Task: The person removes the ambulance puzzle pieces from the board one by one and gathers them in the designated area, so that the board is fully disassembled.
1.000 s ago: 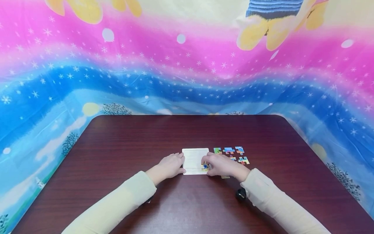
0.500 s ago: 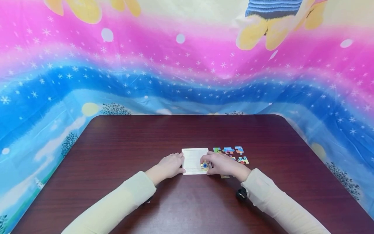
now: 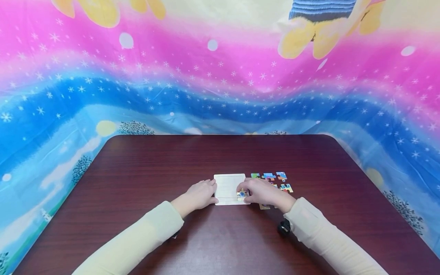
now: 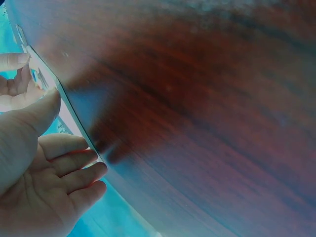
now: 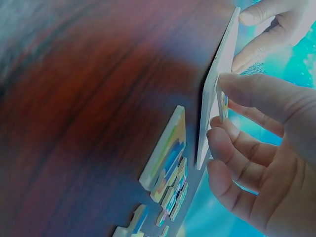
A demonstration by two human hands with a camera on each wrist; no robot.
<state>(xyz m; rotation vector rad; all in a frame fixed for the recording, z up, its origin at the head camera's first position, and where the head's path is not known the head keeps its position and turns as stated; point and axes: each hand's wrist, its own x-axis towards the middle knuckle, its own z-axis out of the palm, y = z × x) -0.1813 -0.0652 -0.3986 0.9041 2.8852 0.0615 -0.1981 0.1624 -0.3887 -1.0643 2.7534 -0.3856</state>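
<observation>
A shallow white puzzle tray [image 3: 225, 176] lies flat on the dark red-brown table. My left hand [image 3: 198, 195] touches its left edge, with the thumb near the front corner and the fingers farther back. In the left wrist view those fingers [image 4: 74, 178] are loosely extended against the rim. Over the tray's lower right corner, my right hand [image 3: 264, 192] pinches a jigsaw piece [image 3: 241, 194] with a blue spot on yellow. The right wrist view shows this piece [image 5: 225, 106] between thumb and fingers, at the tray's inner edge. Whether it lies fully flat is hard to tell.
Several loose jigsaw pieces [image 3: 269, 177] lie in rows right of the tray, some partly hidden by the right hand and forearm. A black wrist device [image 3: 283, 228] hangs below the right sleeve. A printed cloth [image 3: 220, 84] hangs behind the table [image 3: 165, 156].
The right hand shifts slightly over the tray's lower right corner, and the jigsaw piece has turned or slid a little under its fingers. My left hand keeps its place.
</observation>
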